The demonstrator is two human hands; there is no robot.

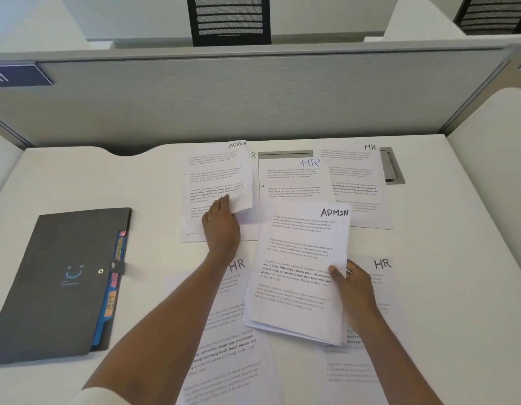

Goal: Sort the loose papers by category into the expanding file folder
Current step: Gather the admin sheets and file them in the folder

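Progress: early by my reading. One pile headed ADMIN is gathered, and no sheet can be seen going into the folder (63, 282).
Folder: lies flat on the left of the desk (428, 258), well apart from the papers, cover down, coloured tabs showing along its right edge. I cannot tell whether the clasp is fastened.
Left hand (221, 222): reaches to the far ADMIN sheet (215, 171); fingers pinch its near right corner, which curls up off the desk.
Right hand (355, 285): grips the right edge of the ADMIN pile (297, 273), thumb on top, fingers underneath.
Left to do: add the far sheet to the pile, collect the HR sheets, open the folder and file each group behind its tab.
HR sheets: one far centre (294, 179), one far right (355, 176), one near left (224, 317), one near right (382, 267), several overlapping.
Edges: grey partition (253, 97) just behind the far sheets; metal cable hatch (395, 168) partly under the far right one.
Room: bare desk between folder and papers, and along the right side.
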